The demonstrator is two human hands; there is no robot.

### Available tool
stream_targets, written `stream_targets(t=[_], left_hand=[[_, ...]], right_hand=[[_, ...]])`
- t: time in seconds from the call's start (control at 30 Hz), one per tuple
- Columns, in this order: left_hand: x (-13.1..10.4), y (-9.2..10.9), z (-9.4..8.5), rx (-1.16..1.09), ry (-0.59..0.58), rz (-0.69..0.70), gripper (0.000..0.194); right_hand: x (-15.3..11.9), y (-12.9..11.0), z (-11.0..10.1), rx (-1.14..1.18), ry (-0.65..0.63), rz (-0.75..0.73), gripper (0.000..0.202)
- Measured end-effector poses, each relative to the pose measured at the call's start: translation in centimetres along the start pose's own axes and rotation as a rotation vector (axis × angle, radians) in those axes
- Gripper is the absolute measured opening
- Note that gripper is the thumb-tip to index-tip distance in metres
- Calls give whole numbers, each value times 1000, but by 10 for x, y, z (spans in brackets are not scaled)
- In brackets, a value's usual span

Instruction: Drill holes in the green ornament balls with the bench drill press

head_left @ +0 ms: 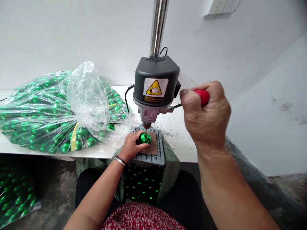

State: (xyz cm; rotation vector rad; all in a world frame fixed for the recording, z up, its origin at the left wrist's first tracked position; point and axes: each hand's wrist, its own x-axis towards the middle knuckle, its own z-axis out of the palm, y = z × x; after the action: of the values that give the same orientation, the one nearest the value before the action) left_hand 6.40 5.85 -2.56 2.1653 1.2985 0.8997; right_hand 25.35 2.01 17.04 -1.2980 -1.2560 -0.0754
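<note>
My left hand grips a shiny green ball between thumb and fingers on a brown pad. Directly above the ball is the bit of a bench drill press; whether the tip touches or enters the ball I cannot tell. The drill has a dark housing with a yellow warning label. My right hand is closed around the red knob of the drill's feed lever, right of the housing. The pad rests on the drill's grey base.
A large clear bag full of green balls lies on the white table at left. Another bag sits on the floor. More green balls show below the base. Dark shavings litter the table. A socket is on the wall.
</note>
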Motion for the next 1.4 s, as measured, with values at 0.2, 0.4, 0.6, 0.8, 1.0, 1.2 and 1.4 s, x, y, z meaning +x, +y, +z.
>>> stream_targets(t=[0.2, 0.4, 0.6, 0.8, 1.0, 1.2, 1.4], left_hand=[[-1, 1, 1, 2, 9, -14, 50], [-1, 1, 2, 1, 6, -8, 48], [-1, 0, 2, -3, 13, -2, 50], [-2, -3, 3, -1, 14, -2, 50], [-2, -4, 4, 14, -4, -20, 50], [-1, -6, 3, 7, -30, -47, 52], [-1, -8, 3, 0, -30, -38, 53]], right_hand=[[-14, 0, -15, -56, -56, -5, 16], [-19, -2, -21, -61, -132, -33, 8], [-28, -4, -21, 60, -149, -45, 12], [-35, 0, -14, 121, -45, -105, 42], [-47, 3, -9, 66, 31, -127, 33], [-58, 6, -3, 34, 127, -176, 26], [-79, 25, 2, -23, 151, -231, 19]])
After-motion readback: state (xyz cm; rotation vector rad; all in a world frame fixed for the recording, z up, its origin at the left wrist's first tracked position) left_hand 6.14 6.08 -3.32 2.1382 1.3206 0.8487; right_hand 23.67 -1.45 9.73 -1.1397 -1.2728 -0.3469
